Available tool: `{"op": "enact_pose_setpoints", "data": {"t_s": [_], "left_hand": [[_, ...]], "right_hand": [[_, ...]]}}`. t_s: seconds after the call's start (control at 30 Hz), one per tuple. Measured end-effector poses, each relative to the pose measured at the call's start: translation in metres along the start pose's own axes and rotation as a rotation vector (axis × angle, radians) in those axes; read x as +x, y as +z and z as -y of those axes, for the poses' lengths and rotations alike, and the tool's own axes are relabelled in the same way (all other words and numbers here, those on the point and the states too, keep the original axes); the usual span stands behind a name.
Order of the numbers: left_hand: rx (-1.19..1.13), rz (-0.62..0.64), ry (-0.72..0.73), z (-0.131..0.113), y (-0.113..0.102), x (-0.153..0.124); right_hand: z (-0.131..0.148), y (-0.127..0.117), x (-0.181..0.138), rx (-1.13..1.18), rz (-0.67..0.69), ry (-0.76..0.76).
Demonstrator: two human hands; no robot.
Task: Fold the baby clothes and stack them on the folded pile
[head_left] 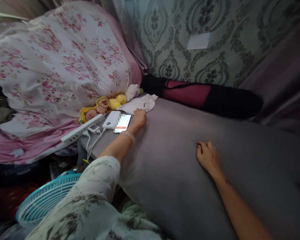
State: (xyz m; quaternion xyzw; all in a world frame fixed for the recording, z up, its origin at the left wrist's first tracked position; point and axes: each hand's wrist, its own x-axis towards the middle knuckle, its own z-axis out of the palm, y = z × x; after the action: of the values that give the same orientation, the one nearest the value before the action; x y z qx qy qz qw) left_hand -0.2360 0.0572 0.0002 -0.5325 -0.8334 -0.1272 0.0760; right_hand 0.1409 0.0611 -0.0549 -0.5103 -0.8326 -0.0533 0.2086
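My left hand reaches to the near edge of a crumpled white cloth on the grey bed sheet. Its fingers are curled down at the cloth's edge and look closed on it; the fingertips are hidden. A lit phone lies just left of that hand, beside a white power bank with a cable plugged in. Farther right, my right hand is held low over the grey sheet. Thumb and forefinger are pinched together, with a faint thin line at their tips, too small to name.
A white power strip with a charger and cables lies at the bed's left edge. Behind it are plush toys and a floral cover. A black-and-maroon long bag lies along the wall. A blue fan stands lower left.
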Motion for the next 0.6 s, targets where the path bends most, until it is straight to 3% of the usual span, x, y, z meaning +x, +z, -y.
{"op": "enact_pose_setpoints", "data": {"t_s": [0.27,0.6], "left_hand": [[0.054,0.049,-0.148,0.027,0.003,0.024],[-0.049,0.038,-0.18,0.02,-0.003,0.034]], "right_hand": [[-0.002,0.002,0.0,-0.003,-0.024,-0.019],[-0.002,0.002,0.0,-0.013,-0.014,-0.008]]}}
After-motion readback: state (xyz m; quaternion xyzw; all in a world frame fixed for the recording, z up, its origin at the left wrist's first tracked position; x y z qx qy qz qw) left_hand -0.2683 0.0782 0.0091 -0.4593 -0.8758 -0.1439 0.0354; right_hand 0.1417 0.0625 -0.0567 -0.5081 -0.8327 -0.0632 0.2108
